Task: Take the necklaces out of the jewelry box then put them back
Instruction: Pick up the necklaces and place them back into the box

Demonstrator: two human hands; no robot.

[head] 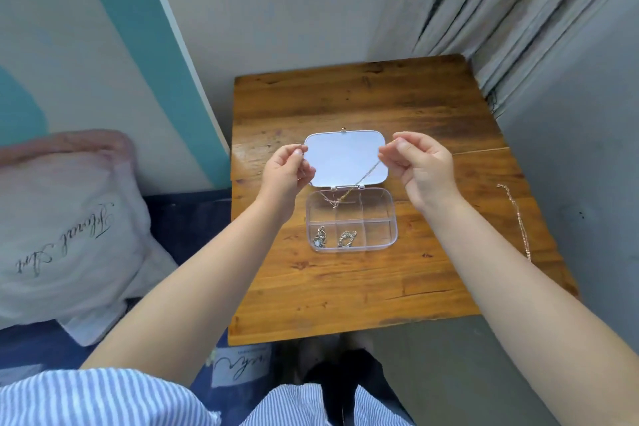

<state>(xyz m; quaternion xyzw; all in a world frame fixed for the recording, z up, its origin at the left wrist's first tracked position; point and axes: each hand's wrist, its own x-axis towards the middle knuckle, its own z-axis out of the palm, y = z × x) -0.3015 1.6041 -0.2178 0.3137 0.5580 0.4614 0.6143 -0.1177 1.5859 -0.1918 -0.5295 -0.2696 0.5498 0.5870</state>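
My left hand and right hand hover over the open box on the table, each pinching an end of a thin gold chain that sags into a far compartment. Two more pieces sit in the near compartments. Another necklace lies stretched out along the table's right edge.

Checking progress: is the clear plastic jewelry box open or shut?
Open: the clear plastic jewelry box has its lid swung back, compartments exposed.
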